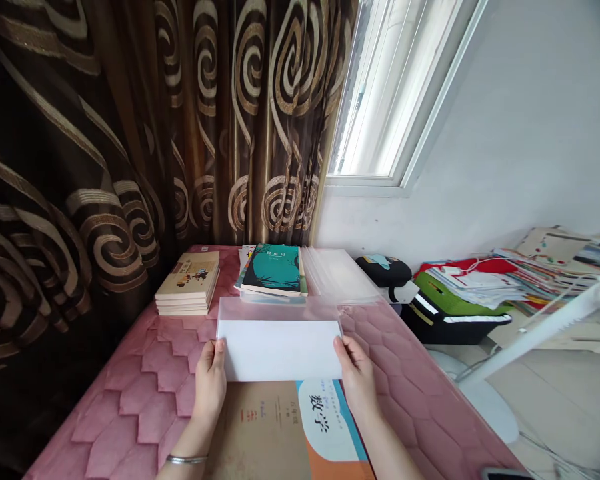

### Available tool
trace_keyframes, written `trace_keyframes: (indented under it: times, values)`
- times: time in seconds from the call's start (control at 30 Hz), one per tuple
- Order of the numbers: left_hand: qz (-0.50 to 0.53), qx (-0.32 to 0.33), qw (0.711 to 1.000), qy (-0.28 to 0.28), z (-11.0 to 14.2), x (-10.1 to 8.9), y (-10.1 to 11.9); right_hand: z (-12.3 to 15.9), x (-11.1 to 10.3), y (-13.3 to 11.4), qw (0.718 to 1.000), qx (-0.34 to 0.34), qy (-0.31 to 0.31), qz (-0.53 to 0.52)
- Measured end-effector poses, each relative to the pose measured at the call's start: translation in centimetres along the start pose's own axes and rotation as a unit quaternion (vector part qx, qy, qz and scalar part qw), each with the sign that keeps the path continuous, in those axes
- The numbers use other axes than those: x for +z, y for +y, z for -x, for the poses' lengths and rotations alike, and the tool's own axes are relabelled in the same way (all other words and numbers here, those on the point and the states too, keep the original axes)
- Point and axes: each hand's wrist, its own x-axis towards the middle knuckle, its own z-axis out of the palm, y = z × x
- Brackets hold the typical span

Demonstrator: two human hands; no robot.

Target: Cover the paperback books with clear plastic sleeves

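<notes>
A clear plastic book cover with a white panel along its near part is stretched flat between my two hands. My left hand pinches its left edge, thumb on top. At the right edge, my right hand grips it the same way. Below and nearer to me lies a textbook, turned sideways, its brown side on the left and its blue, white and orange side on the right. The plastic hides the textbook's far edge.
Behind the plastic, a pile of books with a teal one on top sits beside a stack of clear plastic covers. Several beige books are stacked at left. A black case and a white lamp stand at right.
</notes>
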Motion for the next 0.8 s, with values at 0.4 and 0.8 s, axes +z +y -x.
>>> trace_keyframes:
  times: [0.4, 0.8]
  values:
    - [0.005, 0.005, 1.0, -0.009, 0.34, -0.1, 0.27, 0.13, 0.14, 0.27, 1.0, 0.01, 0.011, 0.007]
    - [0.003, -0.009, 1.0, -0.004, 0.29, 0.02, 0.44, 0.04, 0.02, 0.8, 1.0, 0.009, 0.001, 0.024]
